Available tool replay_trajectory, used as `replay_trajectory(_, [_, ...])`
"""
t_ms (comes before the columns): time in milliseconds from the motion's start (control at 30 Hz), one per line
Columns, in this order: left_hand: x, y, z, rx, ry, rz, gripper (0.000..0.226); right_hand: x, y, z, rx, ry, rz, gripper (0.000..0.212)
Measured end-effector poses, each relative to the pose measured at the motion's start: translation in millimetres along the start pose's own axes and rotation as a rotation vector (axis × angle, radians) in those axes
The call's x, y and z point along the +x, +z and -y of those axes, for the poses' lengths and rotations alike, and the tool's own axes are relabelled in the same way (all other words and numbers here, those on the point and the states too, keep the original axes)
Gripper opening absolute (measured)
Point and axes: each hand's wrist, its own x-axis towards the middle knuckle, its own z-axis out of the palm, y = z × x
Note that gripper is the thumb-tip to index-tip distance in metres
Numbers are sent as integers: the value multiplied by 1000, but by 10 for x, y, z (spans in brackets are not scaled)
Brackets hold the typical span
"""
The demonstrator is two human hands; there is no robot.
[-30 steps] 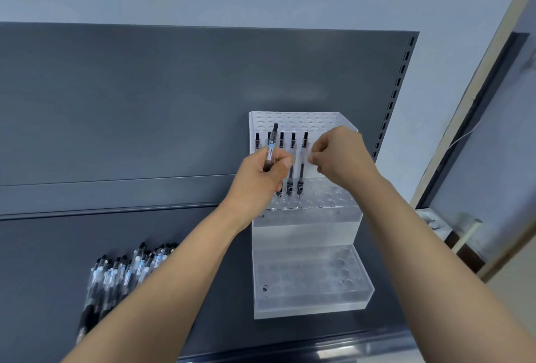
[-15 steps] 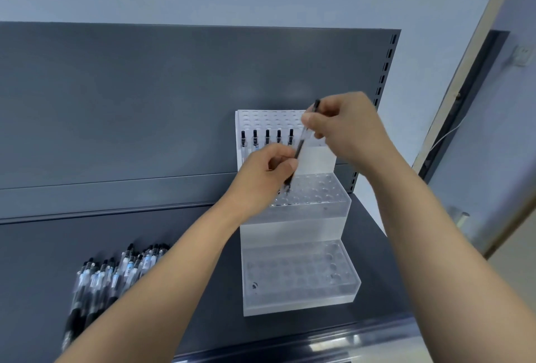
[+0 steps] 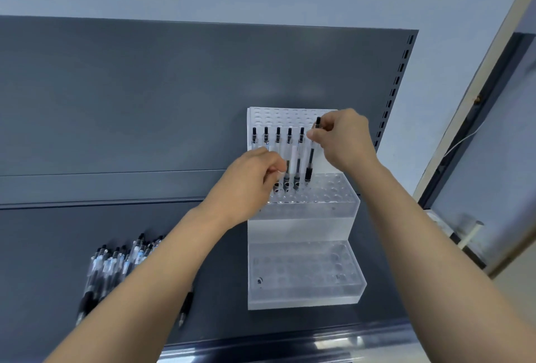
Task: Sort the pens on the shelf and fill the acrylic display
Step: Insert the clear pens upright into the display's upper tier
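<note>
A clear three-tier acrylic display [image 3: 304, 226] stands on the dark shelf [image 3: 43, 246]. Several black-tipped clear pens [image 3: 278, 142] stand side by side in the holes of its middle tier. My right hand [image 3: 345, 142] pinches one more pen [image 3: 311, 159] near its top, upright at the right end of that row, its lower end at the tier's holes. My left hand [image 3: 249, 180] hovers in front of the row's left part with fingers curled, and nothing shows in it. The bottom tier's holes hold no pens.
A pile of loose pens [image 3: 116, 264] lies on the shelf to the left, with a single pen [image 3: 185, 307] lying apart beside my left forearm. The shelf's metal front edge [image 3: 290, 345] runs below. A slotted upright [image 3: 394, 87] and a door frame [image 3: 464, 145] are at the right.
The pen went from my left hand to my right hand. It then swung from tilted to upright and came down at the right end of the row. My left hand let go.
</note>
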Motion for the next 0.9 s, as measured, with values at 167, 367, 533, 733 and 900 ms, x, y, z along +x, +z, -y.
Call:
replay_trajectory(167, [-37,-97,30,226,53,73,21,12,83,-62,-62,50,80,27])
replay_trajectory(367, [-76,-106,25,183,23,106,21,41,109,-101,-85,44,84,23])
replay_trajectory(533, [-109,-137,53,172,3,114,19,-17,120,-110,-168,67,113,16])
replay_trajectory(733, [-197,-223,132,138,-26,84,18,-142,-16,66,-279,31,-80,24])
replay_trajectory(900, [-396,-360,359,127,-145,39,14,-446,163,474,-78,-175,16,15])
